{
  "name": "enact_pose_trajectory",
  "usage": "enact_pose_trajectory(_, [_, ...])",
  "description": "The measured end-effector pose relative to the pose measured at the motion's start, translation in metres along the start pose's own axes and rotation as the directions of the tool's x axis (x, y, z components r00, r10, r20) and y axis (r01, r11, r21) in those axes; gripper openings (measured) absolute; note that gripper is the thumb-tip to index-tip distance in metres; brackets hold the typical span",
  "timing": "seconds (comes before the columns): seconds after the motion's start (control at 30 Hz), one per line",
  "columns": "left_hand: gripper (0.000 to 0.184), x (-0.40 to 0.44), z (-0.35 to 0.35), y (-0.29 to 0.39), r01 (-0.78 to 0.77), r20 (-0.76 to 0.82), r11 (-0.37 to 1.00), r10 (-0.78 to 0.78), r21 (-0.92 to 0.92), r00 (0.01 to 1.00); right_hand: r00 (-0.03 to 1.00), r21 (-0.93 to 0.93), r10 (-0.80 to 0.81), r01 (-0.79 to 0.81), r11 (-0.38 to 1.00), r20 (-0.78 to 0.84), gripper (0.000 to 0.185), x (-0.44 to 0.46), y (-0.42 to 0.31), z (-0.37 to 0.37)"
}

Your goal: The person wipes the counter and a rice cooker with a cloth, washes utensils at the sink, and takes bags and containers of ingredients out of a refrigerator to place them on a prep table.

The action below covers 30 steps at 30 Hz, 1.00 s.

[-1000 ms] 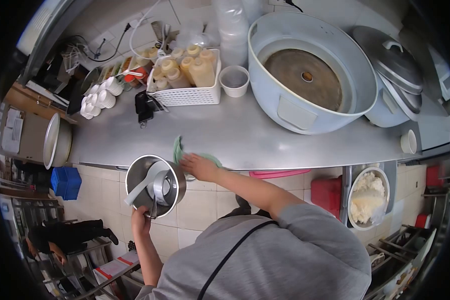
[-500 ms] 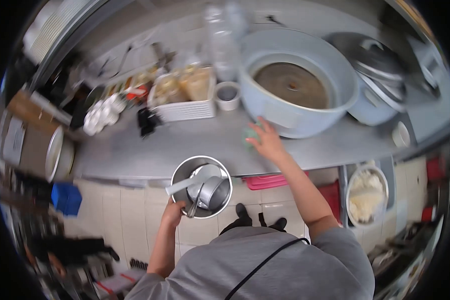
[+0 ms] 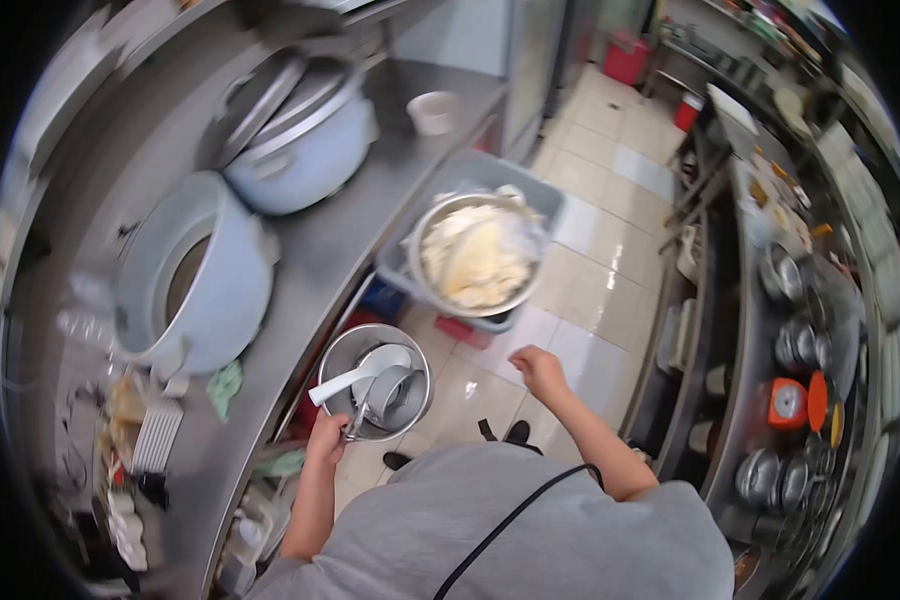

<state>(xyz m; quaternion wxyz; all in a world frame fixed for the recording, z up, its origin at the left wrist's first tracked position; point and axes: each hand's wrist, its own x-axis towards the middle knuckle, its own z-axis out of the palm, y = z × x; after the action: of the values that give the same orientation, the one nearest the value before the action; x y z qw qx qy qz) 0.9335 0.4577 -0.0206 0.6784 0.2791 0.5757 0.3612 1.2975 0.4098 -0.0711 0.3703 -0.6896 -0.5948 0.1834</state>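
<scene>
My left hand (image 3: pixel 327 438) grips the rim of a deep metal pot (image 3: pixel 425 392) at its near left side. Inside the pot are a white rice paddle (image 3: pixel 355 375), a smaller metal pot (image 3: pixel 398 392) and a thin metal handle by my fingers. My right hand (image 3: pixel 539 371) is held over the floor with its fingers curled in, and no object shows in it. Beyond it, a round bowl of pale, shredded-looking food (image 3: pixel 475 250) sits in a grey plastic bin (image 3: pixel 550 205). A green cloth (image 3: pixel 225 388) lies on the steel counter (image 3: pixel 305 270).
On the counter stand a large pale-blue round tub (image 3: pixel 240 300), a lidded pot (image 3: pixel 305 150), a white cup (image 3: pixel 432 112) and a white basket (image 3: pixel 158 432). At right, a shelving unit carries metal bowls (image 3: pixel 800 345) and an orange scale (image 3: pixel 788 402). A tiled aisle (image 3: pixel 590 290) runs between.
The view has swung right, toward the bin and aisle. My right hand has left the green cloth on the counter and moved over the floor. The left hand keeps the metal pot.
</scene>
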Motion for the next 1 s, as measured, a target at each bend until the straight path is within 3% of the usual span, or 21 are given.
enact_pose_trajectory(0.1, [0.040,0.034,0.099,-0.001,-0.010,0.197,0.995,-0.011,0.104,0.980,0.948,-0.081,0.172,-0.200,0.976,-0.268,0.008,-0.042,0.082,-0.105])
enact_pose_trajectory(0.13, [0.031,0.041,0.135,0.004,0.003,0.196,0.998,-0.017,0.069,0.981,0.915,-0.111,0.217,-0.268,0.957,-0.339,0.009,-0.054,0.103,-0.134])
enact_pose_trajectory(0.2, [0.025,0.060,0.190,0.001,0.026,0.247,0.993,-0.054,0.118,0.968,0.800,-0.097,0.388,-0.478,0.873,-0.457,0.014,-0.077,0.106,-0.195])
enact_pose_trajectory(0.23, [0.025,0.068,0.218,0.001,0.033,0.287,0.992,-0.067,0.124,0.956,0.781,-0.089,0.405,-0.500,0.861,-0.475,0.014,-0.085,0.114,-0.214])
enact_pose_trajectory(0.33, [0.026,0.082,0.291,0.002,0.056,0.319,0.989,-0.098,0.140,0.943,0.578,0.083,0.469,-0.568,0.819,-0.668,0.020,-0.098,0.148,-0.253])
enact_pose_trajectory(0.37, [0.026,0.084,0.309,0.004,0.064,0.324,0.987,-0.109,0.145,0.940,0.572,0.081,0.474,-0.578,0.812,-0.670,0.020,-0.092,0.159,-0.263])
enact_pose_trajectory(0.43, [0.044,0.101,0.347,0.009,0.040,0.409,0.963,-0.152,0.268,0.900,0.614,0.003,0.374,-0.518,0.856,-0.695,0.014,-0.076,0.180,-0.279])
enact_pose_trajectory(0.47, [0.041,0.141,0.345,-0.005,0.053,0.442,0.944,-0.202,0.327,0.874,0.710,-0.167,0.210,-0.421,0.891,-0.673,0.016,-0.064,0.192,-0.287])
enact_pose_trajectory(0.6, [0.042,0.170,0.430,0.003,0.029,0.509,0.952,-0.189,0.306,0.840,0.730,-0.328,0.148,-0.466,0.822,-0.667,0.031,0.011,0.219,-0.326])
enact_pose_trajectory(0.67, [0.044,0.189,0.466,0.006,0.010,0.469,0.946,-0.171,0.325,0.866,0.727,-0.146,0.275,-0.458,0.877,-0.630,0.040,0.039,0.231,-0.341])
enact_pose_trajectory(0.77, [0.052,0.241,0.528,0.009,-0.031,0.490,0.909,-0.194,0.415,0.850,0.707,-0.201,0.289,-0.522,0.829,-0.645,0.038,0.071,0.263,-0.373])
enact_pose_trajectory(1.0, [0.042,0.320,0.705,0.039,-0.063,0.608,0.871,-0.286,0.487,0.741,0.519,-0.071,0.446,-0.706,0.705,-0.729,0.040,0.094,0.340,-0.409])
